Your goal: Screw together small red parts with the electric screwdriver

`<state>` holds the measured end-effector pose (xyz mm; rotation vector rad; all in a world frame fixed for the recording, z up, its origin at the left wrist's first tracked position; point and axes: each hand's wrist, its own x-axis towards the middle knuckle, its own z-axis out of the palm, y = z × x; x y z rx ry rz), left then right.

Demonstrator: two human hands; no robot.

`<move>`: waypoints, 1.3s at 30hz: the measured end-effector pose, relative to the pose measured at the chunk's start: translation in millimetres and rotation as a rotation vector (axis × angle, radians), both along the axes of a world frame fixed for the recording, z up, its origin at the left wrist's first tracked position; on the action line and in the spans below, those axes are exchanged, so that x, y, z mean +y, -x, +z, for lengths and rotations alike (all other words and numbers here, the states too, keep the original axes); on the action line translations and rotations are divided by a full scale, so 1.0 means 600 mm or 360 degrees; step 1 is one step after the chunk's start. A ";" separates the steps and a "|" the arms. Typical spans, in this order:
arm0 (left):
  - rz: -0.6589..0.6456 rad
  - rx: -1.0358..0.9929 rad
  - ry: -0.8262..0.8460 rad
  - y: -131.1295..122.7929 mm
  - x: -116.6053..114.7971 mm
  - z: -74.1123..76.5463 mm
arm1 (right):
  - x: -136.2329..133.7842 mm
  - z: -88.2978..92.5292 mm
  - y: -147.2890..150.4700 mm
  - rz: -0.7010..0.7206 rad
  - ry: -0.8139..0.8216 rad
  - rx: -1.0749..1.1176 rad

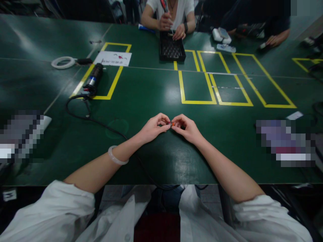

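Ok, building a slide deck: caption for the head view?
Left hand and right hand pinch a tiny orange part together at the dark green table.

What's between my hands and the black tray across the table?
Bare green tabletop, a thin seam and a short yellow tape stub near the tray, in the head view.

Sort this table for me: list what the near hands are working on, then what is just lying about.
In hand: small orange part, pinched between the fingers of the left hand and right hand.
Lying about: black tool with its cable, white ring, paper sheet, black tray by another person.
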<state>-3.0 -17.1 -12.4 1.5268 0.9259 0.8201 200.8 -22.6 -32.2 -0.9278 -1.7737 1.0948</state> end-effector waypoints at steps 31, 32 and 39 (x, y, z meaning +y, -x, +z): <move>0.0054 0.0197 -0.0403 0.002 -0.009 0.005 | 0.001 -0.008 0.000 0.0018 0.0097 0.0010; 0.0060 0.0210 -0.0407 0.002 -0.009 0.005 | 0.002 -0.008 0.000 0.0024 0.0120 0.0029; 0.0104 0.0314 -0.0375 0.001 -0.009 0.011 | 0.002 -0.004 0.001 0.0004 0.0203 0.0101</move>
